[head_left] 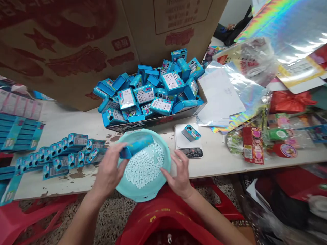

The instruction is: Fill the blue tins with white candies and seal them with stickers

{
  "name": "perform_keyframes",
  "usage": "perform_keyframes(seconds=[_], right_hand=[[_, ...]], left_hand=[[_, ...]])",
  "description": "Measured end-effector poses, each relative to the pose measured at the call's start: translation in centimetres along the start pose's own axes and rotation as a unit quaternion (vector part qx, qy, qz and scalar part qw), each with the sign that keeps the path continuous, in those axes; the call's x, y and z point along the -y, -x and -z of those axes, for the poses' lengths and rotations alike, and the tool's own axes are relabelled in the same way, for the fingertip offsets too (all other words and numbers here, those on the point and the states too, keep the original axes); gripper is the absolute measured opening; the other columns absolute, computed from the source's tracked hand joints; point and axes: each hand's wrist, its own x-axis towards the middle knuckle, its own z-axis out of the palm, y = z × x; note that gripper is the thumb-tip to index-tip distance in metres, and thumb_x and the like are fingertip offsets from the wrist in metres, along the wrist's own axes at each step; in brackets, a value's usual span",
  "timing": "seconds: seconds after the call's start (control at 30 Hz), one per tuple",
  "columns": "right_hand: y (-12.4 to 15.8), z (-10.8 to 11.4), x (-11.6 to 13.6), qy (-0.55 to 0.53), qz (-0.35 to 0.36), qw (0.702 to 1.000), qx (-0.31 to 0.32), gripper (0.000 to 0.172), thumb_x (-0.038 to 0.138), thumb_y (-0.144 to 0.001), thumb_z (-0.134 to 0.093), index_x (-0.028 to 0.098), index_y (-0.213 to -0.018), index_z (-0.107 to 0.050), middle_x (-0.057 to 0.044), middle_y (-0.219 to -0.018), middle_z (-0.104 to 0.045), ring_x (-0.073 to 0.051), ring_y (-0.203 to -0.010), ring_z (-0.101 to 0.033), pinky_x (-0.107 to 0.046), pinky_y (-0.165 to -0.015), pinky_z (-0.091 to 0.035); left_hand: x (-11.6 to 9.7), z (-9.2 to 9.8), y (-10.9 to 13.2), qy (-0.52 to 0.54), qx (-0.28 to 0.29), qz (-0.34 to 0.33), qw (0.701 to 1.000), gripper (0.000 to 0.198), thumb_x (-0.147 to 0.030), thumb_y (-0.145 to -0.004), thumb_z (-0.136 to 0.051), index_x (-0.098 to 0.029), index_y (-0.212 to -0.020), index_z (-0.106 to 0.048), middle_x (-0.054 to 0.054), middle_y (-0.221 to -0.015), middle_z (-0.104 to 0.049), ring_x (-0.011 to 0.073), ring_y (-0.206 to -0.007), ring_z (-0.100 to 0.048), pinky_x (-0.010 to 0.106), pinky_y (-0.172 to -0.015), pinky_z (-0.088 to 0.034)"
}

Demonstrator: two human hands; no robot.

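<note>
My left hand (109,166) is closed around a small blue candy tin (138,146), blurred and tilted over the left part of a light-turquoise plastic basin (144,196). Many small whitish candies (144,166) lie spread on the basin's bottom. My right hand (180,173) is at the basin's right rim, its thumb reaching inside and its fingers curled outside. Just beyond that hand, another blue tin (191,132) rests tilted on a small white digital scale (180,136). Behind the basin, a shallow carton (163,120) is heaped with similar blue tins (144,93).
Rows of blue tins (61,153) stand on the table's left side. A large cardboard box (102,51) rises behind. Paper sheets (221,92), shiny film (293,30) and a red candy packet (252,145) lie on the right. Red stools (33,217) stand below the table edge.
</note>
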Motion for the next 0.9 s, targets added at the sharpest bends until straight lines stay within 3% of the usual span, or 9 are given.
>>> perform_keyframes(seconds=[0.13,0.23,0.3,0.47,0.53,0.6,0.7,0.8,0.9], right_hand=[[0.2,-2.3,1.5,-0.116,-0.064,0.974,0.182,0.058,0.037,-0.078,-0.069,0.023,-0.129,-0.045,-0.012,-0.12,-0.058,-0.027,-0.111,-0.055,-0.043,-0.092,-0.048],[0.8,-3.0,1.5,-0.199,-0.209,0.912,0.291,0.039,0.042,-0.074,-0.071,0.022,-0.105,-0.06,-0.004,-0.094,-0.067,-0.021,-0.086,-0.062,-0.032,-0.075,-0.051],[1.1,-3.0,1.6,-0.237,-0.295,0.874,0.304,0.036,0.044,-0.07,-0.073,0.02,-0.095,-0.062,0.0,-0.084,-0.066,-0.018,-0.078,-0.061,-0.029,-0.07,-0.048],[1.2,-1.9,1.7,-0.315,-0.388,0.828,0.254,0.038,0.043,-0.067,-0.074,0.018,-0.093,-0.061,-0.001,-0.085,-0.068,-0.018,-0.077,-0.06,-0.03,-0.072,-0.049],[1.1,-1.0,1.3,-0.326,-0.411,0.828,0.2,0.039,0.043,-0.068,-0.073,0.018,-0.095,-0.06,-0.003,-0.091,-0.069,-0.02,-0.082,-0.062,-0.033,-0.077,-0.05],[1.1,0.1,0.4,-0.318,-0.441,0.829,0.127,0.041,0.044,-0.067,-0.073,0.018,-0.097,-0.06,-0.005,-0.095,-0.07,-0.021,-0.085,-0.063,-0.036,-0.081,-0.05],[1.4,1.7,-1.3,-0.29,-0.485,0.824,0.044,0.045,0.047,-0.064,-0.075,0.018,-0.095,-0.06,-0.006,-0.093,-0.072,-0.021,-0.083,-0.065,-0.039,-0.082,-0.051],[1.9,2.7,-2.4,-0.274,-0.498,0.823,0.015,0.046,0.046,-0.063,-0.076,0.018,-0.096,-0.06,-0.005,-0.092,-0.072,-0.021,-0.083,-0.064,-0.039,-0.082,-0.052],[2.4,3.0,-2.7,-0.27,-0.509,0.817,0.007,0.047,0.046,-0.063,-0.076,0.017,-0.096,-0.06,-0.006,-0.092,-0.071,-0.021,-0.083,-0.064,-0.039,-0.082,-0.053]], left_hand=[[-0.3,-2.1,3.9,0.131,0.17,0.044,0.976,0.036,-0.032,-0.09,-0.05,-0.026,-0.125,-0.05,0.007,-0.119,-0.061,0.0225,-0.111,-0.056,0.035,-0.092,-0.047],[-0.2,-3.4,4.4,0.206,0.194,0.127,0.951,0.036,-0.038,-0.086,-0.053,-0.028,-0.121,-0.055,0.006,-0.119,-0.062,0.0236,-0.111,-0.057,0.035,-0.093,-0.047],[-0.4,-3.9,4.2,0.243,0.183,0.182,0.935,0.035,-0.04,-0.083,-0.057,-0.027,-0.115,-0.06,0.006,-0.119,-0.063,0.0247,-0.111,-0.057,0.036,-0.093,-0.046],[-0.1,-5.4,3.0,0.319,0.149,0.229,0.908,0.031,-0.042,-0.083,-0.053,-0.023,-0.106,-0.064,0.006,-0.108,-0.066,0.0231,-0.097,-0.061,0.033,-0.081,-0.05],[1.0,-6.8,3.0,0.261,0.149,0.233,0.925,0.033,-0.041,-0.088,-0.046,-0.021,-0.108,-0.062,0.008,-0.109,-0.065,0.0238,-0.098,-0.06,0.034,-0.082,-0.049],[2.2,-8.3,3.6,0.099,0.203,0.239,0.944,0.033,-0.038,-0.088,-0.046,-0.017,-0.108,-0.061,0.014,-0.113,-0.063,0.0294,-0.106,-0.056,0.04,-0.087,-0.045],[2.8,-10.5,5.8,-0.108,0.345,0.225,0.905,0.041,-0.041,-0.085,-0.052,-0.01,-0.11,-0.06,0.023,-0.116,-0.059,0.0389,-0.112,-0.051,0.047,-0.089,-0.041],[1.7,-12.0,7.9,-0.111,0.419,0.178,0.883,0.046,-0.045,-0.087,-0.047,-0.01,-0.115,-0.056,0.022,-0.118,-0.057,0.0386,-0.11,-0.053,0.045,-0.085,-0.043],[0.5,-12.8,8.2,-0.044,0.429,0.191,0.882,0.032,-0.038,-0.089,-0.043,-0.016,-0.108,-0.057,0.015,-0.104,-0.064,0.033,-0.098,-0.059,0.04,-0.079,-0.044]])
